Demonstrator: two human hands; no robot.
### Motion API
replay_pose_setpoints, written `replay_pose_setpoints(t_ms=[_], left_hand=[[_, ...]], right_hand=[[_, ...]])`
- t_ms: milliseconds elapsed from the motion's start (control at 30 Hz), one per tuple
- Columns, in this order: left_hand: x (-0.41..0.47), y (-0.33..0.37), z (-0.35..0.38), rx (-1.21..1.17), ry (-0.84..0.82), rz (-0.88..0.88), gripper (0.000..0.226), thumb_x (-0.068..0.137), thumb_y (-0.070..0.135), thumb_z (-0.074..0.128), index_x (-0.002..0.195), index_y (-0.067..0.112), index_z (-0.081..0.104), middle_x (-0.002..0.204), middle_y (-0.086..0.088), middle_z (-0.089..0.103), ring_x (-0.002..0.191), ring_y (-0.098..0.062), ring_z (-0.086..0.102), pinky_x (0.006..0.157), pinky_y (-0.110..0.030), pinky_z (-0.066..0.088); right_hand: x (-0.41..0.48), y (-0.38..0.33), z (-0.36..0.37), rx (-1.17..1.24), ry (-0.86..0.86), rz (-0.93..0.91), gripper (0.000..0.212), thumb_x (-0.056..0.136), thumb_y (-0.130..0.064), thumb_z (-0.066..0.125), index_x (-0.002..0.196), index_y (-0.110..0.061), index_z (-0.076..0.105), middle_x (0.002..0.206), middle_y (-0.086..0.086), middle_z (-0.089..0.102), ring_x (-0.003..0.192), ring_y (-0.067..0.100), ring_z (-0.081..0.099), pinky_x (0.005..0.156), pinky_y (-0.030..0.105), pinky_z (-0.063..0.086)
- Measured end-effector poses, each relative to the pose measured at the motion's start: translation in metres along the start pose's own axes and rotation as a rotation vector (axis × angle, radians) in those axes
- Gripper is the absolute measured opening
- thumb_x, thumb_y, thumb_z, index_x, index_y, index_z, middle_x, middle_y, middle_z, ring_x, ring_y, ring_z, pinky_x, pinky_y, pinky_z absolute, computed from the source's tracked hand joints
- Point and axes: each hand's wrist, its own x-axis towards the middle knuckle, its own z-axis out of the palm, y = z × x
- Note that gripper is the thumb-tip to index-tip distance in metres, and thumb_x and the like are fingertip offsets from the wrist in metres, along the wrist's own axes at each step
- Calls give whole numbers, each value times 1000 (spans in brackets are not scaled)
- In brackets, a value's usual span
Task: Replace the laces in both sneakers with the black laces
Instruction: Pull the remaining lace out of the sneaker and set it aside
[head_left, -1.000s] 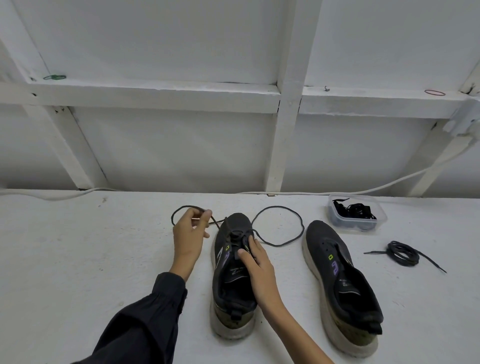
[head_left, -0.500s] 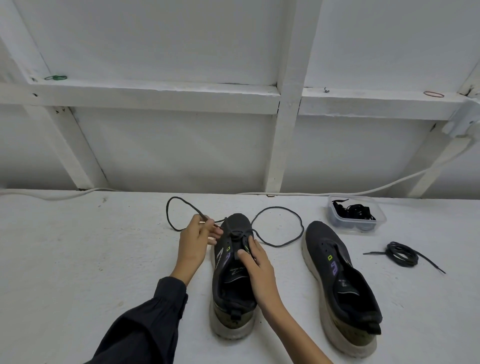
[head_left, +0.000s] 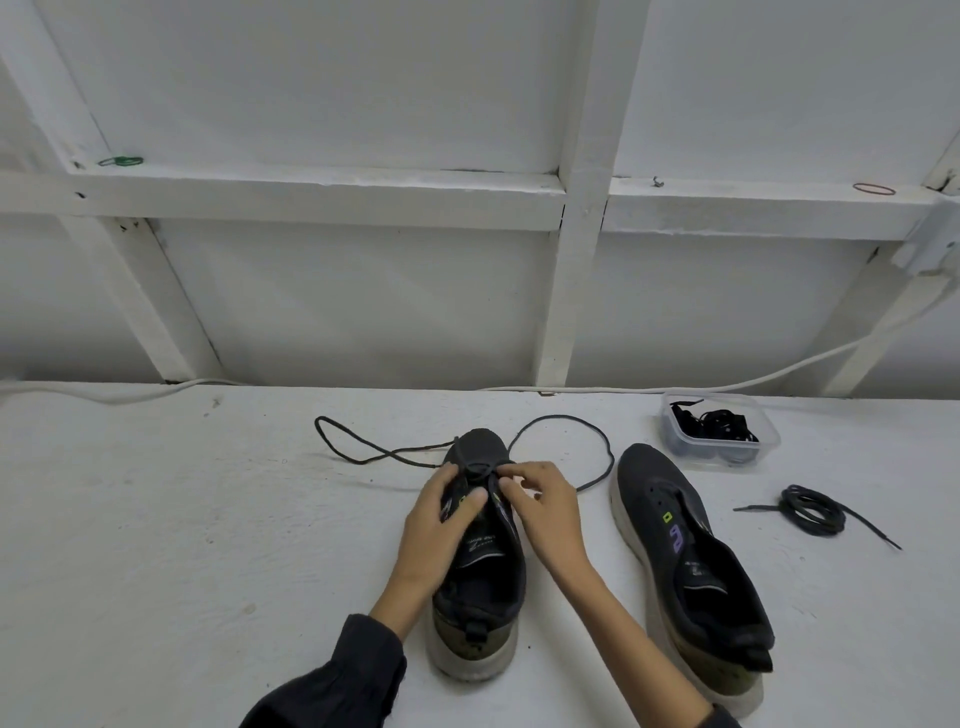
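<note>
Two dark sneakers with pale soles stand on the white table. The left sneaker (head_left: 480, 592) has a black lace (head_left: 363, 451) threaded near its toe, its two ends looping out left and right behind the shoe. My left hand (head_left: 441, 525) grips the sneaker's left eyelet side, thumb over the tongue. My right hand (head_left: 540, 501) pinches the lace at the front eyelets. The right sneaker (head_left: 685, 561) stands unlaced to the right. A coiled black lace (head_left: 813, 512) lies right of it.
A clear plastic box (head_left: 719, 431) holding more black laces sits at the back right. A white cable (head_left: 779, 371) runs along the wall at the table's rear. White wooden beams frame the wall behind.
My left hand let go of the lace's left loop and came right onto the sneaker's eyelet side. My right hand shifted up to the front eyelets and pinched the lace.
</note>
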Motion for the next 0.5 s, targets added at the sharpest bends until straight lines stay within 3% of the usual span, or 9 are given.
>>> replay_pose_setpoints(t_ms=[67,133,267,400,500], left_hand=[[-3,2,3,22,-70,0,42,92,27,65,118,52,44,128,26,51,118,8,48,102,-17,38],[-1,0,1,41,-92,0,49,90,31,66,128,51,41,141,20,47,129,1,45,111,-28,36],[-2,1,-2,55,-111,4,52,90,33,66,130,54,41,138,22,50,126,5,47,111,-30,38],[-4,1,-1,77,-115,2,73,78,51,65,145,41,37,147,19,43,134,1,41,115,-33,35],[-3,1,-1,92,-99,-39,87,73,56,64,150,33,30,155,12,34,141,-6,33,118,-38,29]], right_hand=[[10,-2,-1,-132,8,-46,13,88,-24,67,96,-31,74,100,-9,65,94,5,58,82,29,50],[17,-6,-2,-247,13,-102,11,88,-25,66,93,-26,76,96,-8,67,90,9,60,77,31,51],[25,-11,2,-528,-51,-227,14,92,-23,55,91,-16,66,88,-4,66,80,17,59,69,33,47],[35,-10,8,-648,-35,-262,16,99,-25,42,96,-11,49,75,5,64,65,29,55,60,38,39],[41,-13,12,-759,-18,-303,21,103,-28,35,103,-11,48,76,7,65,62,32,49,57,36,33]])
